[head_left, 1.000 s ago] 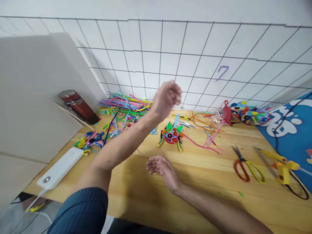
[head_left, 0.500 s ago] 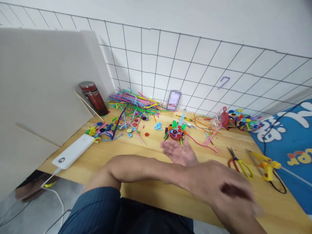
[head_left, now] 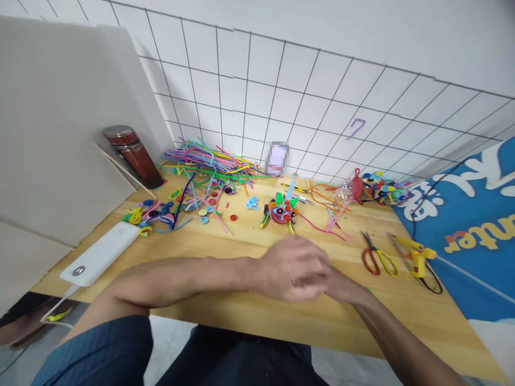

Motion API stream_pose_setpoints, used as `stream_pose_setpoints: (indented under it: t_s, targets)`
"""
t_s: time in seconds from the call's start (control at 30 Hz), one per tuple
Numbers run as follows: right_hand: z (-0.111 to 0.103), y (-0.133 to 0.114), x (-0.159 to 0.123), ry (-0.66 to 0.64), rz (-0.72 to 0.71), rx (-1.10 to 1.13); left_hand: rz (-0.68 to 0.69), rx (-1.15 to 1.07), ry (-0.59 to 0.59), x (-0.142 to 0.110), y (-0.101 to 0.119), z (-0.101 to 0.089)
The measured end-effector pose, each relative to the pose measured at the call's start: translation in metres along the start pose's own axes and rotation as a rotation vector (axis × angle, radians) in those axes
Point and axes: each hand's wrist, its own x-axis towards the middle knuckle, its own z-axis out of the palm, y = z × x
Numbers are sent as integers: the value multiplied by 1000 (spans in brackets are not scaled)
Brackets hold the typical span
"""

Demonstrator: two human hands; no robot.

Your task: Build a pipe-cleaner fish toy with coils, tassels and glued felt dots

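My left hand (head_left: 287, 268) is wrapped over my right hand (head_left: 332, 281) above the front middle of the wooden table. Its fingers are curled and slightly blurred. The fingers of my right hand are mostly hidden beneath it. Just beyond my hands stands a small craft figure (head_left: 282, 212), red and round with green ears, button-like pieces and striped legs. A pink pipe cleaner (head_left: 322, 228) trails to its right. To the figure's left lies a light-blue curled piece (head_left: 252, 202), with a red button (head_left: 233, 217) closer to me.
Pipe cleaners (head_left: 205, 158) are piled at the back left, near a dark red flask (head_left: 134, 155) and a white power bank (head_left: 100, 254). Scissors (head_left: 378, 254) and a yellow glue gun (head_left: 418, 257) lie at right. A phone (head_left: 277, 159) leans against the wall.
My left hand has drawn back leftward from my right wrist and forearm onto my right hand. My right hand, earlier open with palm showing, is now largely covered. The view has shifted right.
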Motion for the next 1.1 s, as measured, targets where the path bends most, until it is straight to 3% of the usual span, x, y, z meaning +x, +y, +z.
stream_pose_setpoints:
  t_s: [0.03,0.07,0.13,0.2,0.27,0.37,0.4,0.5,0.67,0.8,0.97,1.03,1.1]
  targets:
    - [-4,-8,0,-146,-38,90,-132,-107,60,-3,-6,-2]
    - [-7,-16,2,-346,-42,222,-270,-249,25,-7,-10,-1]
    - [-14,-27,7,-753,-6,483,-513,-543,-202,-17,-18,7]
    - [-24,-25,12,-935,23,673,-651,-695,-429,-33,-24,12]
    - [-34,-9,14,-859,126,821,-692,-581,-386,-54,-31,4]
    - [-36,26,8,-543,421,847,-660,127,-45,-79,-49,-28]
    - [-33,35,6,-457,486,842,-686,334,6,-83,-57,-40]
    - [-13,46,0,-336,538,856,-809,639,-25,-81,-80,-65]
    - [15,31,-2,-366,417,781,-833,610,-120,-61,-105,-66]
    - [22,28,-6,-350,368,757,-860,592,-69,-51,-118,-79]
    - [22,41,-12,-264,450,764,-876,539,159,-38,-131,-151]
    - [22,48,-13,-217,506,783,-814,291,382,-34,-133,-181]
    - [23,54,-15,-179,554,804,-749,136,506,-32,-134,-202]
